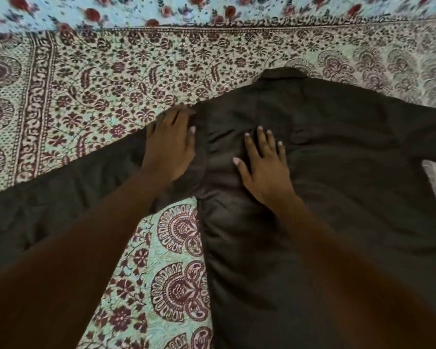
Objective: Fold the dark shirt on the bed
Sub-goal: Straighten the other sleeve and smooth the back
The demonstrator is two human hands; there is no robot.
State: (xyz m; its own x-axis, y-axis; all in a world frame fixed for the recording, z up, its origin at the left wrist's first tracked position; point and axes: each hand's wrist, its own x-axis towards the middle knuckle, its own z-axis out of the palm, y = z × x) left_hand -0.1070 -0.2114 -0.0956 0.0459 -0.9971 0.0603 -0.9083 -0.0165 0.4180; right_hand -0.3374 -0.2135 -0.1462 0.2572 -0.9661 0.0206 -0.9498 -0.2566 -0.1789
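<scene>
Dark shirt [337,172] lies spread on the bedspread [111,79]. Left hand [170,149] at its shoulder and right hand [264,170] mid-back press flat, palms down, gripping nothing. Best to smooth outward before folding the sleeve [61,197].

So I'm counting one dark shirt [337,159] sprawling from center toward 4 o'clock, showing one collar [282,73] and two sleeves: the 8 o'clock sleeve [48,202] and the 3 o'clock sleeve [425,137]. Two hands are lying flat on it, the left hand [170,147] and the right hand [264,170]. One paisley bedspread [111,79] is showing underneath, and one flowery cloth [136,8] is running along 12 o'clock.
</scene>
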